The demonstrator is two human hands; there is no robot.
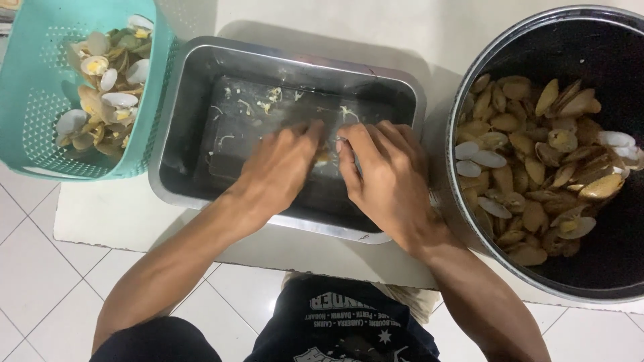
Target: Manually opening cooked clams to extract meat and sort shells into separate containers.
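Both hands [335, 167] inside steel tray [194, 194], rims close

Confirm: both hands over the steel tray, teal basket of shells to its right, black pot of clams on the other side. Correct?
Not quite. The head view shows the teal basket left of the steel tray; the black pot of clams is on the right. Left hand and right hand are over the tray.

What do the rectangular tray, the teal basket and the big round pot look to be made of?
Rectangular tray: apparently stainless steel, going by its silvery sheen and reflections. Teal basket: plastic, matte, with moulded perforated walls. Round pot: metal rim with a dark, possibly coated inside.
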